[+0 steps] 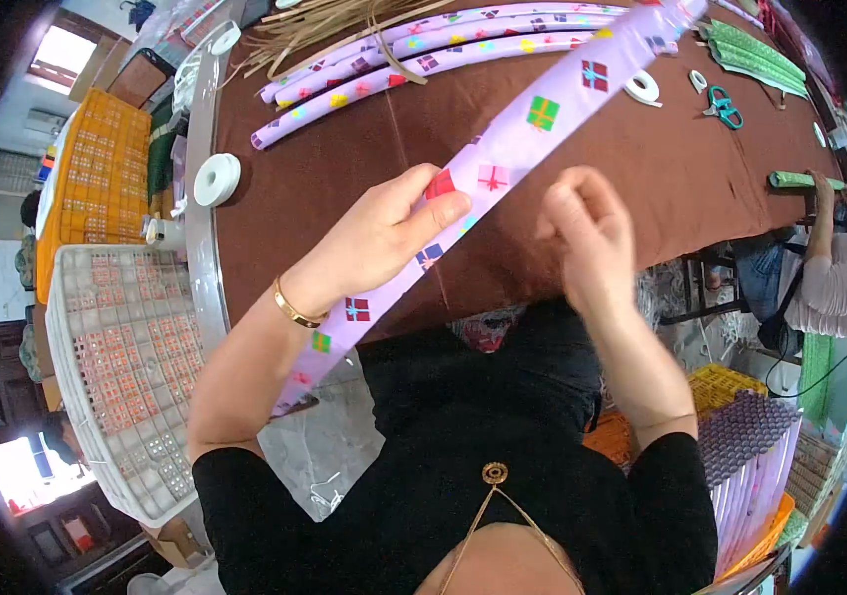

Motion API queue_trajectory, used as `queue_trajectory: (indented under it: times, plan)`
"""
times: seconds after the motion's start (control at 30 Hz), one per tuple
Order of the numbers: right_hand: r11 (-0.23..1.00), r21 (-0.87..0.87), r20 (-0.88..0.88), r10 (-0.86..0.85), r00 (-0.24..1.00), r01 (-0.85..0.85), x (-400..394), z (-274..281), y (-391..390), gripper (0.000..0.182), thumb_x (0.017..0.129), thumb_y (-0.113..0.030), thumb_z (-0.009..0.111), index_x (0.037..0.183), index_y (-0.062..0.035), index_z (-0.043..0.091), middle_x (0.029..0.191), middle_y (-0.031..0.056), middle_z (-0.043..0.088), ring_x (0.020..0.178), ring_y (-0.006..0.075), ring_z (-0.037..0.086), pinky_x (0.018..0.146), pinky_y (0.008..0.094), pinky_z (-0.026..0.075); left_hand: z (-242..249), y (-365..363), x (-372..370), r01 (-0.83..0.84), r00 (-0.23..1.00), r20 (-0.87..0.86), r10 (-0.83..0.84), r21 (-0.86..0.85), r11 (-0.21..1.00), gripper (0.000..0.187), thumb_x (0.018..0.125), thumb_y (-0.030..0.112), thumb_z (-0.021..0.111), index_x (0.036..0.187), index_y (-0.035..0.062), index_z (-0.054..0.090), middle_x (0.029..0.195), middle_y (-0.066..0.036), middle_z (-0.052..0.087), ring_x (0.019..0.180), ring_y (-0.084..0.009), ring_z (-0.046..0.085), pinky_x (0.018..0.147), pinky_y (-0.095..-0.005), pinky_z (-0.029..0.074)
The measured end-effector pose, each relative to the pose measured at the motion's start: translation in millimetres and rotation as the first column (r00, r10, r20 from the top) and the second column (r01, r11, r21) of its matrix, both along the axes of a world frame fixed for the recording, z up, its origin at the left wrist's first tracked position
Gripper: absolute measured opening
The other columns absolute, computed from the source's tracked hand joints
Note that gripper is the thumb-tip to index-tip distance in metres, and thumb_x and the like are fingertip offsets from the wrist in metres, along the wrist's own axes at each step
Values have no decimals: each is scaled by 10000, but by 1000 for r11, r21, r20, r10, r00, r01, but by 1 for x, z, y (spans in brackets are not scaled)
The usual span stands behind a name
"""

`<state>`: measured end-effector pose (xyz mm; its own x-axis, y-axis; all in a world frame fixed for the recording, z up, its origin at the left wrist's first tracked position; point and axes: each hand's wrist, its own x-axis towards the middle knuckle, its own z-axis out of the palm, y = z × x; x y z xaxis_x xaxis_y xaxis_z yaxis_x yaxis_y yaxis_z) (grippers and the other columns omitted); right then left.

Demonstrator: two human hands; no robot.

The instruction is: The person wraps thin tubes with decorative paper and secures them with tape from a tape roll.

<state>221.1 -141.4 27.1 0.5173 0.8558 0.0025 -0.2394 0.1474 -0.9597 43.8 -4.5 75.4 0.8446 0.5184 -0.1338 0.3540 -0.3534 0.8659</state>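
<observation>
My left hand (384, 233) is wrapped round a long roll of lilac wrapping paper (542, 119) printed with gift boxes. The roll runs diagonally from beside my left forearm up to the far right. Its sheen looks like a smooth plastic film. To the right of the roll, and apart from it, is my right hand (592, 223). Its fingers are curled in towards the thumb, and whatever they may hold is too small to make out. Several similar lilac rolls (344, 99) lie on the brown-covered table (661, 169) behind.
A white tape roll (216, 180) lies at the left edge and another white roll (643, 87) behind the paper. Teal scissors (724, 109) lie farther right, near green rolls (755, 55). Crates (136, 367) stand left. Another person's arm (822, 213) holds a green roll at right.
</observation>
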Motion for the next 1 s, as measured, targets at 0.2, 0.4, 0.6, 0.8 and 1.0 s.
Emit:
queue_trajectory:
  times: [0.2, 0.4, 0.6, 0.8, 1.0]
  plan:
    - [981, 99, -371, 189, 909, -164, -24, -5, 22, 463, 983, -300, 582, 1312, 14, 494, 1223, 112, 605, 1101, 198, 588, 943, 374, 470, 2, -9, 9, -75, 997, 21, 75, -2, 997, 372, 989, 349, 576, 1038, -19, 549, 837, -153, 602, 755, -197, 572, 701, -353, 475]
    - [975, 185, -462, 193, 866, -119, -35, 1, 34, 446, 936, -201, 657, 1283, 48, 528, 1239, 159, 616, 1166, 234, 583, 1021, 382, 444, -1, -18, 13, -66, 997, 29, 65, 52, 996, 342, 993, 293, 575, 1120, -23, 540, 952, -190, 643, 864, -222, 645, 766, -350, 498]
    - [980, 186, -530, 157, 833, -67, -38, 1, 33, 390, 922, -144, 676, 1249, 33, 558, 1212, 148, 630, 1134, 222, 598, 1011, 375, 453, 1, -19, 12, -75, 996, 28, 80, -159, 984, 375, 1015, 302, 537, 1214, -16, 547, 965, -73, 623, 885, -125, 571, 782, -287, 472]
    - [974, 214, -504, 174, 846, -73, -36, -3, 30, 379, 909, -164, 702, 1214, 31, 590, 1162, 130, 658, 1107, 204, 610, 1004, 358, 451, 3, -23, 14, -110, 990, 43, 136, -376, 920, 379, 1035, 318, 500, 1209, -12, 569, 961, 2, 573, 853, -66, 514, 740, -241, 445]
    - [974, 219, -515, 170, 840, -63, -38, -5, 29, 371, 902, -162, 711, 1202, 26, 600, 1148, 124, 666, 1097, 196, 612, 1002, 354, 448, -1, -19, 11, -100, 993, 14, 120, -464, 880, 368, 1039, 336, 489, 1162, 2, 580, 908, 26, 542, 812, -46, 483, 692, -220, 420]
